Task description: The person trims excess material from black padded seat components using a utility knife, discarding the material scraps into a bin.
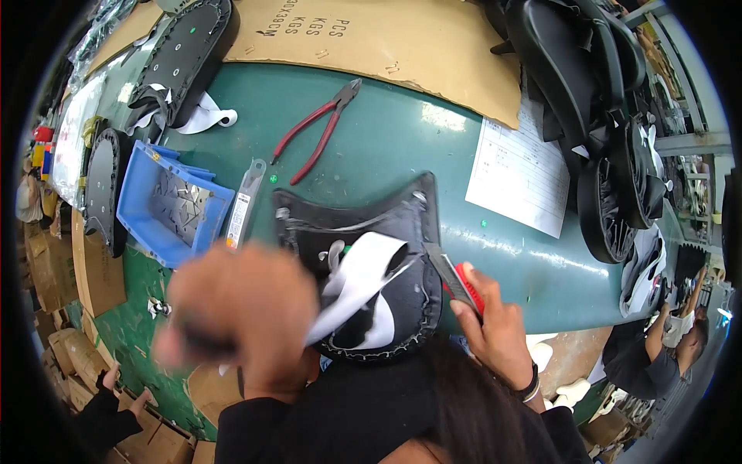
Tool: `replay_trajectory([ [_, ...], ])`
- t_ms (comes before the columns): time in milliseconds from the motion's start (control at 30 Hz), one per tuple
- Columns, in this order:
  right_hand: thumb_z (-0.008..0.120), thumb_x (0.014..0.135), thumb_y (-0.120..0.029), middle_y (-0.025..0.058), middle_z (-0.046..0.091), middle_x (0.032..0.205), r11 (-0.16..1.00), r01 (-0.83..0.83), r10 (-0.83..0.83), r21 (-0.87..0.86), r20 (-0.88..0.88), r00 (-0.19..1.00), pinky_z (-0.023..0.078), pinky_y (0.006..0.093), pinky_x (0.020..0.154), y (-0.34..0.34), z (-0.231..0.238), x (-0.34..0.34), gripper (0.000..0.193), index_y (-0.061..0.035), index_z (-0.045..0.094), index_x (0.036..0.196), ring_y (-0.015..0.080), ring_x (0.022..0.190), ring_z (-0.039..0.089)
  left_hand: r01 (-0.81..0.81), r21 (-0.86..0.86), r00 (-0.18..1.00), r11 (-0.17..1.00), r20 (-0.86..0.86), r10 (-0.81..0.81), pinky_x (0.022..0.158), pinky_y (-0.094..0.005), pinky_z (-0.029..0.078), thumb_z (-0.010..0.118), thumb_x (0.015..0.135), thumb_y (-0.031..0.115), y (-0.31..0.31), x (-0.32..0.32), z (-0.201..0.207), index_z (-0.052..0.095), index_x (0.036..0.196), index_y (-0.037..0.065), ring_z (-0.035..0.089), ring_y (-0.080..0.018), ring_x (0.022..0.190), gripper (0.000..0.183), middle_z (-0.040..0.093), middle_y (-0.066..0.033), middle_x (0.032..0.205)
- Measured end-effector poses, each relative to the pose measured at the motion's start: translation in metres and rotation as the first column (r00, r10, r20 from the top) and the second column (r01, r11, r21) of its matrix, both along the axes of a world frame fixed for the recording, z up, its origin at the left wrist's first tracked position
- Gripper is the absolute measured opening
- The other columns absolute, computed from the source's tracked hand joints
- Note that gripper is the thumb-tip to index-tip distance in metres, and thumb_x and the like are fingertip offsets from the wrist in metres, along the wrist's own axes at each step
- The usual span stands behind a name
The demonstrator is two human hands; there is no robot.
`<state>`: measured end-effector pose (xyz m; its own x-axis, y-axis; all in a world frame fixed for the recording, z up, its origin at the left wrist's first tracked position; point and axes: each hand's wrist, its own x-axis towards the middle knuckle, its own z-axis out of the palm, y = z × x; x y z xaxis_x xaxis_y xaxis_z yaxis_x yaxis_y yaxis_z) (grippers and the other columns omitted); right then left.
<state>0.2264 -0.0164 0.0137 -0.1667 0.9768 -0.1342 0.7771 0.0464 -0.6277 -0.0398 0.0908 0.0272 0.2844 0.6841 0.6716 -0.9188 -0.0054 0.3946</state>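
Observation:
A black padded panel (309, 224) lies underside up before me, its cover folded over the rim and fastened all round. A white strap (371, 267) loops up from its middle. My right hand (495, 332) grips a red utility knife (470, 290); its blade touches or lies just over the panel's right edge. Left of the panel, my left hand (247, 309) is raised and smeared by motion. Its fingers look curled round something dark that I cannot make out. Red-handled cutting pliers (326, 131) rest open beyond the panel.
A blue bin (143, 220) with small metal pieces and a flat silvery strip (246, 203) lie to the left. More black panels (182, 62) stand behind them. Cardboard (371, 39), a printed sheet (518, 178) and stacked black padded parts (576, 69) occupy the far and right sides. Other people are nearby.

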Motion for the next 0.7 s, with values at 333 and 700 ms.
replay_trajectory([
  [333, 0.064, 0.091, -0.015, 0.0191, 0.067, 0.111, 0.989, -0.017, 0.046, 0.146, -0.196, 0.979, 0.050, 0.0442, 0.056, 0.025, -0.001, -0.021, 0.047, -0.0038, 0.047, 0.134, 0.0362, 0.066, 0.067, -0.531, -0.157, 0.729, 0.832, -0.586, 0.355, 0.043, -0.0237, 0.033, 0.056, 0.097, 0.033, -0.045, 0.006, -0.015, 0.046, 0.073, 0.002, 0.042, -0.0109, 0.048, 0.040, 0.055, -0.0151, 0.061],
  [700, 0.062, 0.090, -0.018, 0.0142, 0.064, 0.070, 0.971, -0.237, 0.224, 0.011, 0.288, 0.931, 0.043, 0.0444, 0.050, 0.033, 0.004, -0.036, 0.048, -0.0134, 0.049, 0.136, 0.0365, 0.055, 0.060, -0.268, -0.205, 0.869, 0.941, 0.370, 0.329, 0.047, -0.0252, 0.029, 0.045, 0.101, 0.032, -0.018, -0.032, 0.008, 0.045, 0.065, 0.013, 0.034, -0.0061, 0.039, 0.041, 0.042, 0.0037, 0.050],
])
